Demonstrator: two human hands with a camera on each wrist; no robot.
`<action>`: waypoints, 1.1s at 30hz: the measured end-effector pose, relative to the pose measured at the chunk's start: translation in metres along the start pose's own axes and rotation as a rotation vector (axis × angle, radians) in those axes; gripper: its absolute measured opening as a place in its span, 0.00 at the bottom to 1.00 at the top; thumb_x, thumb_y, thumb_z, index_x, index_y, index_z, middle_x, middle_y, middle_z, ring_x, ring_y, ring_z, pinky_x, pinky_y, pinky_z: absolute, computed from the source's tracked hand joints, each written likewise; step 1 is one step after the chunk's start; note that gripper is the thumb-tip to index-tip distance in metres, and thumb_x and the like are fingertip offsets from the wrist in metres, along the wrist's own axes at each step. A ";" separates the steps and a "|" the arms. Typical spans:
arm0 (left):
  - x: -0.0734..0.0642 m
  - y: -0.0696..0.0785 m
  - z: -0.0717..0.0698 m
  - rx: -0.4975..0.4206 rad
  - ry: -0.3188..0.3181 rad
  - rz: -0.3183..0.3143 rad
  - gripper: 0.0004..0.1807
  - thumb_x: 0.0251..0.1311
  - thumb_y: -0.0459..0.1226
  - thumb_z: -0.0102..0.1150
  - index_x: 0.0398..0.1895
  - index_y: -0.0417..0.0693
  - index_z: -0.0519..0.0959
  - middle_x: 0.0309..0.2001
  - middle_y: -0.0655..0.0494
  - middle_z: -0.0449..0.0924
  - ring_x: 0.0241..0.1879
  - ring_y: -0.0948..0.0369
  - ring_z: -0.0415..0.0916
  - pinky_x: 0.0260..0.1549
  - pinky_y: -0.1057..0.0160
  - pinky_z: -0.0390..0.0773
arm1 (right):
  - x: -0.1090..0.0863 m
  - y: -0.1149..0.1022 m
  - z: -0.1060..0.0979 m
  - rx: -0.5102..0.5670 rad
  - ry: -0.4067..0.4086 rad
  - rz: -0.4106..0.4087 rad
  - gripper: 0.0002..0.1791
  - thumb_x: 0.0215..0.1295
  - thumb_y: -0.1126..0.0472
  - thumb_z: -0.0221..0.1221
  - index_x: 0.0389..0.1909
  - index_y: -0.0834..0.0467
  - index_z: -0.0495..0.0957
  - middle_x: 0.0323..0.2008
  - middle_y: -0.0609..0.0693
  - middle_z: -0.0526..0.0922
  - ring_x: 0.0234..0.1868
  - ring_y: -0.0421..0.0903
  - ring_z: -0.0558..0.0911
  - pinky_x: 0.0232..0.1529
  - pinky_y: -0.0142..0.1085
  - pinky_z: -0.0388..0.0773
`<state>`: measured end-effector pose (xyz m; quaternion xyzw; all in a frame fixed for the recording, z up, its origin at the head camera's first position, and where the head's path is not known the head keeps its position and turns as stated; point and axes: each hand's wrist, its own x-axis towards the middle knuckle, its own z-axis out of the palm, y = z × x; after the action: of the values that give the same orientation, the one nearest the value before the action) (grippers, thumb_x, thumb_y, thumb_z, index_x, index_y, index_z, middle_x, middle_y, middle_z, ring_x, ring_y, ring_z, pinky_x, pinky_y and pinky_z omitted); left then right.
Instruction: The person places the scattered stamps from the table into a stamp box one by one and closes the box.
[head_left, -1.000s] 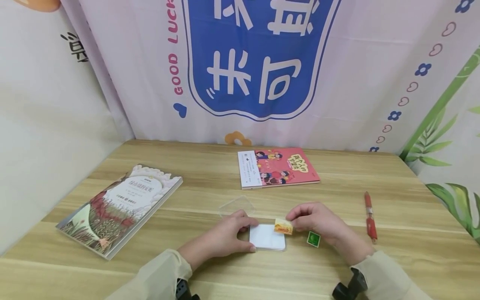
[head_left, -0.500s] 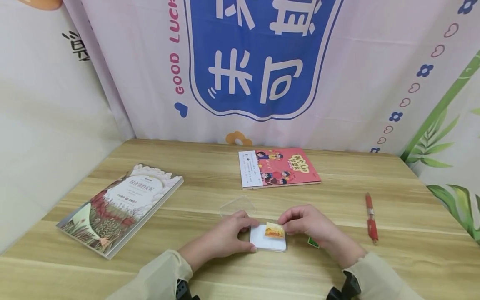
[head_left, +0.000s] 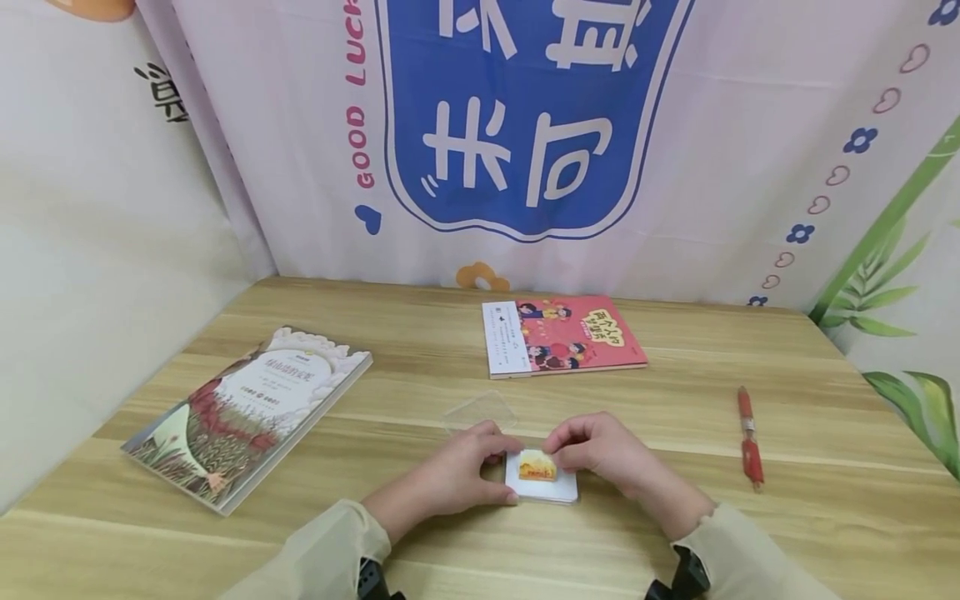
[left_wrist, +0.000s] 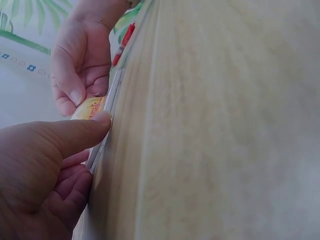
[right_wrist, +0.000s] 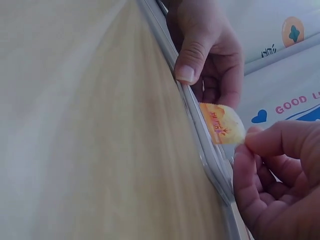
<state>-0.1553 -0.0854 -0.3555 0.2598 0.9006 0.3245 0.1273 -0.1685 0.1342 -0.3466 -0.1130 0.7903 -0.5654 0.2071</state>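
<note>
In the head view my left hand (head_left: 467,468) holds a small clear plastic case with white cards (head_left: 557,490) by its left side, thumb at the near edge and fingers at the far edge. My right hand (head_left: 609,457) pinches a small yellow-orange sticker (head_left: 536,467) by its right corner, over the white top of the cards. In the right wrist view the sticker (right_wrist: 217,126) is bent, its pinched corner raised and its lower edge at the case (right_wrist: 212,170). Whether that edge sticks to the card I cannot tell.
Behind the left hand lies a clear plastic lid (head_left: 483,408). A thick illustrated book (head_left: 251,417) lies at the left and a red picture book (head_left: 573,337) at the back. On the right is a red pen (head_left: 748,442). A printed curtain (head_left: 315,167) hangs behind the wooden table (head_left: 405,325).
My right hand has moved left, bringing the sticker from the right edge of the white cards to over their middle. The small green sticker is now hidden behind that hand. My left hand stays put.
</note>
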 end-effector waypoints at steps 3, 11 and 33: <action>0.000 0.000 0.000 -0.005 0.004 0.004 0.29 0.46 0.44 0.70 0.55 0.50 0.76 0.39 0.63 0.69 0.38 0.66 0.66 0.40 0.69 0.69 | 0.000 -0.001 0.003 -0.037 0.019 -0.015 0.08 0.53 0.69 0.60 0.34 0.68 0.79 0.29 0.50 0.77 0.31 0.43 0.72 0.31 0.32 0.72; 0.000 -0.001 0.002 -0.021 0.010 0.002 0.29 0.46 0.44 0.70 0.55 0.49 0.76 0.38 0.63 0.69 0.38 0.66 0.65 0.40 0.68 0.69 | 0.002 -0.003 0.013 -0.102 0.139 0.006 0.05 0.50 0.71 0.60 0.30 0.64 0.80 0.27 0.50 0.77 0.31 0.45 0.71 0.30 0.32 0.69; 0.000 -0.002 0.002 -0.028 0.018 0.009 0.28 0.45 0.44 0.70 0.53 0.49 0.77 0.37 0.63 0.68 0.38 0.65 0.66 0.39 0.69 0.69 | 0.004 -0.002 0.029 -0.315 0.262 -0.074 0.04 0.45 0.71 0.62 0.22 0.60 0.79 0.21 0.46 0.76 0.27 0.41 0.72 0.29 0.31 0.70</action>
<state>-0.1551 -0.0855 -0.3585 0.2592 0.8958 0.3401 0.1211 -0.1591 0.1075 -0.3534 -0.0986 0.8845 -0.4519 0.0616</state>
